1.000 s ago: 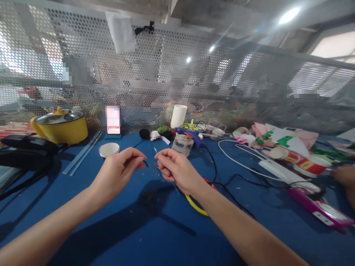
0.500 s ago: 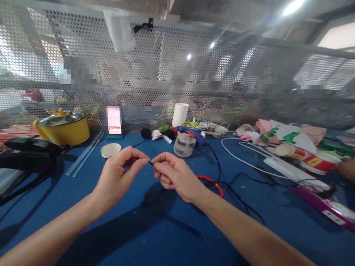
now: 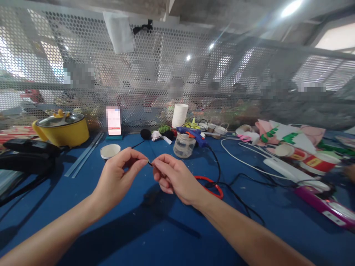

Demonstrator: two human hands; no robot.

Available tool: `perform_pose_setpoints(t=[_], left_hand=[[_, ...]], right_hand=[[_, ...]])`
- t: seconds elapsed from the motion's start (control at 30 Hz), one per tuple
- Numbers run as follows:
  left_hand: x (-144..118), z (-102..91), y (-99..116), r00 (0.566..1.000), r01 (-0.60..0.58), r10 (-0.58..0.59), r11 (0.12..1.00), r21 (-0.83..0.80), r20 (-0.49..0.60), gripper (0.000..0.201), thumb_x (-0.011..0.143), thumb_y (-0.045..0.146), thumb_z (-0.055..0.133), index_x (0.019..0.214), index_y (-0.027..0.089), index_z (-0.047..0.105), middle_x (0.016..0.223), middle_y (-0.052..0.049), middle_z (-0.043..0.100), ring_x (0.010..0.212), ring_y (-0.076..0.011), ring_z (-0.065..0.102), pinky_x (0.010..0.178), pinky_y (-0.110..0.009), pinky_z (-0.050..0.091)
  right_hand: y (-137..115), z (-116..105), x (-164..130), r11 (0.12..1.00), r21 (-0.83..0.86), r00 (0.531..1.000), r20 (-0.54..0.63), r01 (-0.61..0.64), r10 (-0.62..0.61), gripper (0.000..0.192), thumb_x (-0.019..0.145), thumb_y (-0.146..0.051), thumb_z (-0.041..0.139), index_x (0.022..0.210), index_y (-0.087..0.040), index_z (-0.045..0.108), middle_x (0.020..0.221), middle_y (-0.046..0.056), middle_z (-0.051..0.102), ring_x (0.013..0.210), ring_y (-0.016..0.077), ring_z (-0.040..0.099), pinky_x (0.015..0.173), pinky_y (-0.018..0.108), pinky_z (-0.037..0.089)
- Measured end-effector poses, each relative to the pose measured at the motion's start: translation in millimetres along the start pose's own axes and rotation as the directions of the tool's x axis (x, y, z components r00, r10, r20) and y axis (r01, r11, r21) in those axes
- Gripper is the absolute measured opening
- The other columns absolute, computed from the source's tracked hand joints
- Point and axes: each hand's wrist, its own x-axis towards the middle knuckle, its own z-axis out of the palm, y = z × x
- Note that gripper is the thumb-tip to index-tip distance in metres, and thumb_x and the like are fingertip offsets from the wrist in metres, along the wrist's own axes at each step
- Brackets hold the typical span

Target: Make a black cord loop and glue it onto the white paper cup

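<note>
Thin dark wire piece (image 3: 150, 162), tiny and hard to make out, sits pinched between both hands above the middle of the blue cloth-covered table (image 3: 116, 229). Left hand (image 3: 119, 177) closes thumb and forefinger on its left end; right hand (image 3: 173, 177) nips the other end with narrow fingertips, the remaining fingers curled under. The two hands nearly touch at the fingertips.

At 12 o'clock from the hands stands a clear plastic jar (image 3: 183, 145), with a blue hot-glue gun (image 3: 192, 133) just behind it and a white paper cup stack (image 3: 179, 115) further back. At 10 o'clock lies a small white round dish (image 3: 110, 150); further that way sits a yellow lidded pot (image 3: 62, 129). At 3 o'clock, a red loop (image 3: 213, 183) lies near the right wrist, crossed by a black cable (image 3: 235, 199).
</note>
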Motion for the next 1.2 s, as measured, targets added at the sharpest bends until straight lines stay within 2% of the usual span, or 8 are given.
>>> perform_pose_setpoints(t=[0.17, 1.03, 1.2], left_hand=[[1.3, 0.4, -0.6, 1.000, 0.013, -0.013, 1.000, 0.004, -0.006, 0.012, 0.075, 0.026, 0.052, 0.073, 0.016, 0.058, 0.064, 0.001, 0.059, 0.054, -0.0083, 0.049, 0.049, -0.019, 0.040], [1.0, -0.6, 0.2, 0.999, -0.034, 0.033, 0.998, 0.044, 0.022, 0.013, 0.075, 0.026, 0.052, 0.072, 0.016, 0.060, 0.066, 0.000, 0.059, 0.057, -0.0094, 0.051, 0.052, -0.021, 0.041], [1.3, -0.6, 0.8, 0.998, -0.055, 0.054, 0.996, 0.066, 0.019, 0.012, 0.075, 0.026, 0.051, 0.072, 0.017, 0.059, 0.064, 0.000, 0.058, 0.057, -0.0094, 0.050, 0.052, -0.021, 0.041]], right_hand=[[1.3, 0.0, 0.4, 1.000, 0.013, 1.000, 0.030, 0.006, -0.007, 0.013, 0.076, -0.027, 0.053, 0.072, -0.017, 0.046, 0.050, -0.007, 0.047, 0.033, -0.0005, 0.025, 0.030, 0.012, 0.018], [1.4, 0.8, -0.5, 1.000, 0.003, 1.000, 0.013, 0.012, -0.012, 0.013, 0.076, -0.027, 0.051, 0.068, -0.017, 0.047, 0.047, -0.008, 0.045, 0.032, -0.0003, 0.024, 0.031, 0.013, 0.016], [3.0, -0.1, -0.2, 0.998, -0.055, 0.999, 0.013, 0.037, -0.036, 0.014, 0.072, -0.027, 0.057, 0.071, -0.017, 0.048, 0.048, -0.008, 0.044, 0.034, 0.0005, 0.028, 0.031, 0.013, 0.019]])
